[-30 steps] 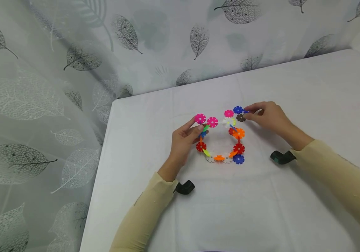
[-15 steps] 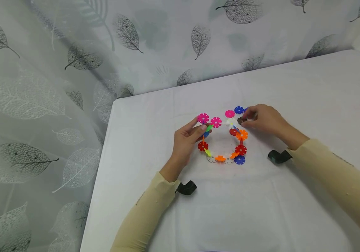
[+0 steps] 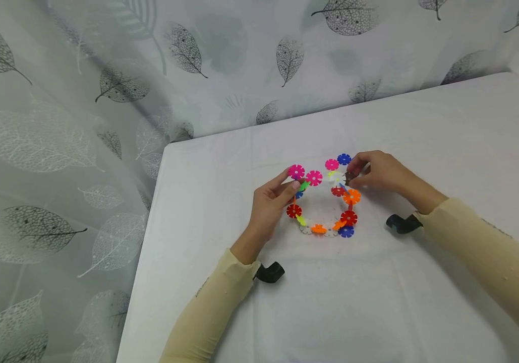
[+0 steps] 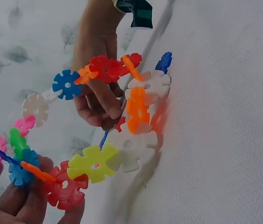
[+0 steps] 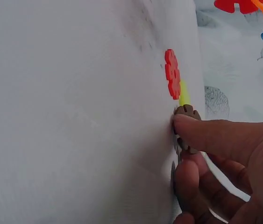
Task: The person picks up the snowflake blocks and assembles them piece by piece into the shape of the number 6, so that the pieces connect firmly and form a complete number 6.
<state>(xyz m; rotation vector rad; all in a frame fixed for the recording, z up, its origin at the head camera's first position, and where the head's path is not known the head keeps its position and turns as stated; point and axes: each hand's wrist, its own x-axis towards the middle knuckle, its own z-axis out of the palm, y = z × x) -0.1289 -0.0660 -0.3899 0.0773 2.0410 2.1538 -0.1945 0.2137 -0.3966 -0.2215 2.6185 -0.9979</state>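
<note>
My left hand grips one side of a chain of colourful slotted snowflake discs between thumb and fingers. In the left wrist view the chain curves round as a loop, with an orange disc and a yellow disc along its lower part. My right hand, beyond the chain's right side, pinches a brown snowflake disc between thumb and fingers. Close by the brown disc are a red disc and a yellow disc. The right fingertips partly cover the brown disc in the head view.
Loose pink and blue discs lie just beyond the chain. Another blue disc lies at its near right. A white cloth covers the table, and a leaf-patterned curtain hangs behind and at the left.
My right fingers have moved from the blue discs onto the brown disc, which has tilted and come slightly nearer. My left hand and the chain have shifted slightly to the right.
</note>
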